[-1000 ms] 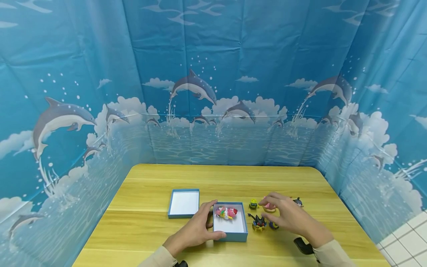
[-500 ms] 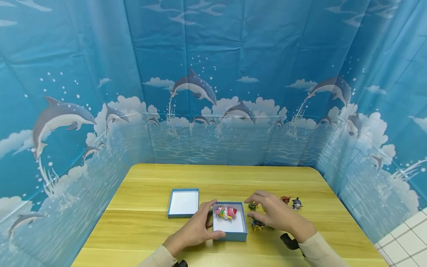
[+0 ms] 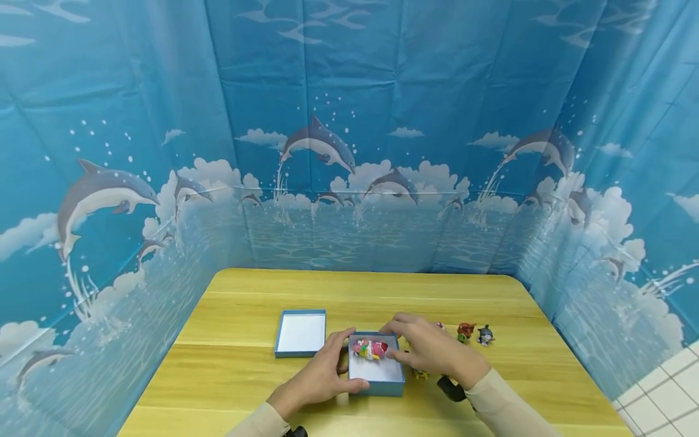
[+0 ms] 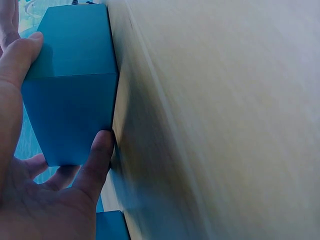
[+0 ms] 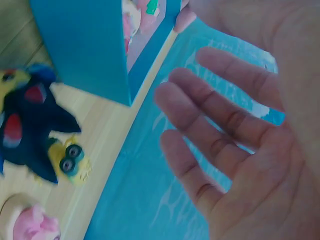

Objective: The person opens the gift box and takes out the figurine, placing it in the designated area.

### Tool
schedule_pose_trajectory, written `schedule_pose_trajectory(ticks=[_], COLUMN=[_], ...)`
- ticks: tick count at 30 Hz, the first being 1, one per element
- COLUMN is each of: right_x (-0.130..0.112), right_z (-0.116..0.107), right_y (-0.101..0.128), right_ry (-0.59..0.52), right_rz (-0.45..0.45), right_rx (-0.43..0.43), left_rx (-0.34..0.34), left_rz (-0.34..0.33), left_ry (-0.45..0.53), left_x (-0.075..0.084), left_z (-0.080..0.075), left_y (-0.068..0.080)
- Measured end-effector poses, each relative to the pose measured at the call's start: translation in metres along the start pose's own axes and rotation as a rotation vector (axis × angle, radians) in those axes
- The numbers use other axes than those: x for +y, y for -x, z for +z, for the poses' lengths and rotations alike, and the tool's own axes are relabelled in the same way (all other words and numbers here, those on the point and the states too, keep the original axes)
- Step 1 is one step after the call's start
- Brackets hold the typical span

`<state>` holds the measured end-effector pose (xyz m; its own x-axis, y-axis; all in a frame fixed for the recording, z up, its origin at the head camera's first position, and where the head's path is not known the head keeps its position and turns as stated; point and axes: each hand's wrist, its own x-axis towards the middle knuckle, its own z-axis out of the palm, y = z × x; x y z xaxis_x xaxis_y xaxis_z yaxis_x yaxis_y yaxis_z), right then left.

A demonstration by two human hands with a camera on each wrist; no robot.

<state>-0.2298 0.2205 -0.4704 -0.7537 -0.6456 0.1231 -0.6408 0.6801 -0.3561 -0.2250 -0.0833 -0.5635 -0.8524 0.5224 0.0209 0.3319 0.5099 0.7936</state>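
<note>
My left hand (image 3: pixel 324 369) grips the left side of an open blue box (image 3: pixel 377 388), thumb at its front wall and fingers along the far left. In the left wrist view the thumb and fingers press the blue walls (image 4: pixel 70 117). Inside the white-lined box lies a pink figurine (image 3: pixel 370 349) with red, green and yellow parts. My right hand (image 3: pixel 428 346) reaches over the box's right edge, thumb near the figurine. The right wrist view shows its fingers (image 5: pixel 182 110) spread and relaxed, holding nothing.
A shallow blue lid (image 3: pixel 301 332), white inside, lies left of the box. Right of it stand a dark figurine (image 5: pixel 30 122), a goggled yellow one (image 5: pixel 75 165) and a pink one (image 5: pixel 36 225). Farther right are a reddish figurine (image 3: pixel 465 331) and a grey-capped one (image 3: pixel 485 335).
My right hand has moved left from above the figurines to the box's right edge, uncovering the reddish figurine. The left hand, box and pink figurine have stayed in place.
</note>
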Motion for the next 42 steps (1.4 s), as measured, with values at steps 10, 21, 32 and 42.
schedule_pose_trajectory(ticks=[10, 21, 32, 42], right_x=[-0.008, -0.013, -0.014, -0.01], right_z=[0.01, 0.025, 0.034, 0.032], right_y=[-0.019, -0.034, -0.047, -0.045], right_ry=[0.016, 0.059, 0.059, -0.058], right_rz=[-0.009, -0.048, -0.083, -0.07], right_rx=[-0.1, -0.172, -0.198, -0.17], left_rx=[-0.008, -0.007, 0.0, -0.008], left_rz=[0.01, 0.021, 0.036, 0.024], left_ry=[-0.001, -0.019, -0.019, -0.021], left_x=[-0.003, -0.001, 0.002, 0.0], left_z=[0.0, 0.0, -0.001, 0.001], left_y=[0.0, 0.001, 0.003, 0.002])
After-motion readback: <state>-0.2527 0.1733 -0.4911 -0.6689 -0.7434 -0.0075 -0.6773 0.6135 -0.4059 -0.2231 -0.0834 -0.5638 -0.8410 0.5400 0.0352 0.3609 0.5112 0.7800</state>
